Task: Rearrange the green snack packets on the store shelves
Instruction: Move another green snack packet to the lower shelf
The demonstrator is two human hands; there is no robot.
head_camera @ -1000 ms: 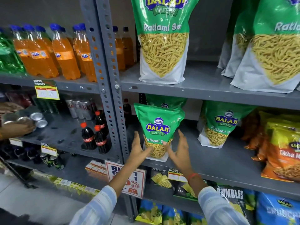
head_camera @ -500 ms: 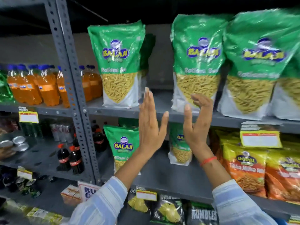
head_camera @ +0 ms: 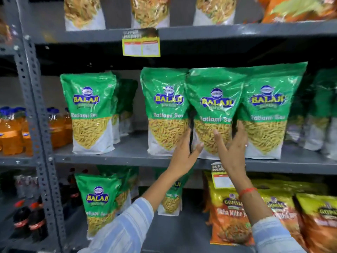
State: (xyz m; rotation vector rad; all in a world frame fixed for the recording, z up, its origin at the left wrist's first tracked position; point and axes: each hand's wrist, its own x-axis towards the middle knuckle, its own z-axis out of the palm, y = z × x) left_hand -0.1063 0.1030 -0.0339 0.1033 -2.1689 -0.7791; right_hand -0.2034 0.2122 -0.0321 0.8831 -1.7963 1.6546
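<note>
Nearest us: two striped sleeves, ours, reaching up from the lower edge. Red thread on the right wrist.

Left hand (head_camera: 184, 152): fingers spread, laid against the left flank of the middle green packet (head_camera: 213, 114), thumb toward its lower front.

Right hand (head_camera: 232, 143): fingers spread, at the same packet's right flank, thumb across the window of yellow sev. We cannot tell whether either grip bears weight; the packet is cupped between both palms, its base at the front lip of the middle shelf (head_camera: 127, 157).

Same shelf, upright: one green packet (head_camera: 164, 110) touching the cupped one on the left, another (head_camera: 266, 110) overlapping behind it on the right, a fourth (head_camera: 91, 112) standing apart further left, more green packets behind.

Below: smaller green packets (head_camera: 98, 203), orange-and-yellow packets (head_camera: 229, 216), a price tag (head_camera: 219, 178).

Left bay: orange drink bottles (head_camera: 12, 132), dark cola bottles (head_camera: 29, 221).

Farthest, top shelf: packet bases, and a price label (head_camera: 141, 42) hanging from its edge.
</note>
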